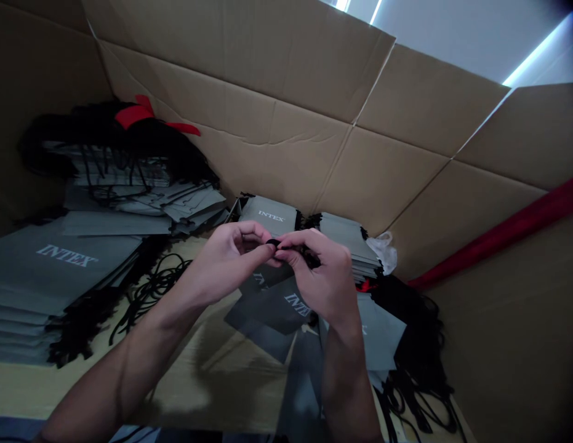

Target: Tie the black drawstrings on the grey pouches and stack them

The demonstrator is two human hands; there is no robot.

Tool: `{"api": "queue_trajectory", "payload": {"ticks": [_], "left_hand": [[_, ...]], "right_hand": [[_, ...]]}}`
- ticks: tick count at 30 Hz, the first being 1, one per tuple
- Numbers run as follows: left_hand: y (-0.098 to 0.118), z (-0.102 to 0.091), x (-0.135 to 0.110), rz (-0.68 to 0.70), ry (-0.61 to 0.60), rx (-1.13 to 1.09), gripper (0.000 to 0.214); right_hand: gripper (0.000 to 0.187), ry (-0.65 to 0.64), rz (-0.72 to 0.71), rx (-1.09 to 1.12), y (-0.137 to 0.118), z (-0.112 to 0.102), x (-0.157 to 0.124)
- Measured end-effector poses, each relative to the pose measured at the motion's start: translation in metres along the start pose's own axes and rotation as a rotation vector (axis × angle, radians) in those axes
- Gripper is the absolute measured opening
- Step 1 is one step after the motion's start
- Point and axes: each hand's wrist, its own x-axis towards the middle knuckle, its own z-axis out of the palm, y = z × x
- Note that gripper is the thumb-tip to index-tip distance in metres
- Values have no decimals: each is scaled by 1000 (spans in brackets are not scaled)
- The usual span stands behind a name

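Over grey INTEX-printed flat sheets (pixel 268 311), left hand (pixel 228 258) and right hand (pixel 327 274) are pinching a small black strand (pixel 273 242) sideways, fingertips nearly meeting.

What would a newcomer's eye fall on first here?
Probably the left hand and right hand meeting mid-picture, fingers pinching a small black piece. Next, the red strip on a black bundle, upper left. Then the grey stack printed INTEX, lower left.

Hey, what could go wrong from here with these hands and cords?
The small black piece is pinched at the fingertips of the left hand and right hand, so it might slip. The loose black cords on the left lie tangled and could snag. The stepped left stack of gray INTEX-printed pieces might slide if bumped.
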Motion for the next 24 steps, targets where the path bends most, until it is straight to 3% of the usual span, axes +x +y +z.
{"api": "queue_trajectory", "payload": {"ticks": [5,13,16,18,24], "left_hand": [[-3,6,-3,109,100,74,20],[-6,21,-10,289,259,217,10],[-6,24,-12,308,275,233,9],[-5,24,-13,326,287,235,9],[-6,22,-12,375,308,241,7]], "right_hand": [[9,59,88,-8,0,3,0],[6,230,280,183,-1,14,0],[22,307,359,232,-1,18,0],[25,328,357,251,-1,19,0],[3,248,219,159,-3,19,-2]]}}
